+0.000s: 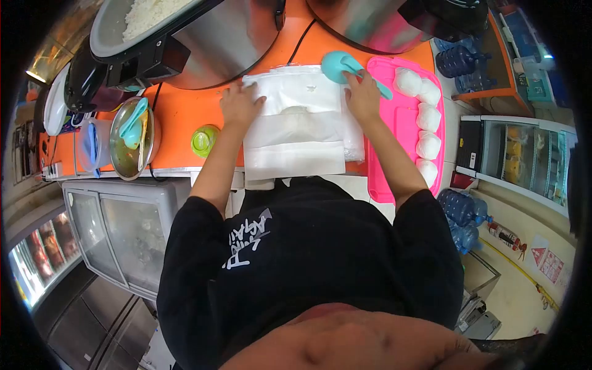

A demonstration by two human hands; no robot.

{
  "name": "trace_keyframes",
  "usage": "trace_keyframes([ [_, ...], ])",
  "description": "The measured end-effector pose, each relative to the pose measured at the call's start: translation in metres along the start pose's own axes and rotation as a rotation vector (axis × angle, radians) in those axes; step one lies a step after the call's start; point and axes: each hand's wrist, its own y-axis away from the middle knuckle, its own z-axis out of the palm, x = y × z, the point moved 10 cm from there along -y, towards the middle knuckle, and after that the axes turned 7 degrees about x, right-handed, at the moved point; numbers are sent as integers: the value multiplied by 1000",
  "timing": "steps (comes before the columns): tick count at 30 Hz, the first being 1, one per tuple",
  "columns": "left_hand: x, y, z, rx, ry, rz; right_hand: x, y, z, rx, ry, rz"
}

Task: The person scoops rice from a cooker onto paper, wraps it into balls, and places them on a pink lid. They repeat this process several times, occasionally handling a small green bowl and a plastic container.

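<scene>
White paper sheets (295, 132) lie stacked on the orange counter (185, 126), with a few grains of rice near their top. My left hand (242, 105) rests at the left edge of the sheets, fingers apart and nothing in it. At the right edge, my right hand (362, 94) is at the handle of a turquoise scoop (335, 66), with its fingers around it. The scoop's round end lies over the top right corner of the paper. Beside it, a pink tray (394, 117) bears a column of several white wrapped bundles (428, 117).
A large cooker holding rice (151, 17) stands at the upper left, another cooker (370, 28) at the top right. Left of the paper are a green container (204, 140) and a metal bowl (154, 132) with utensils. A glass-topped freezer (132, 231) stands below the counter.
</scene>
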Motion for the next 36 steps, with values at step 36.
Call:
trace_keyframes([
  [36, 10, 115, 24, -615, 265, 35, -145, 104, 23, -510, -563, -289],
])
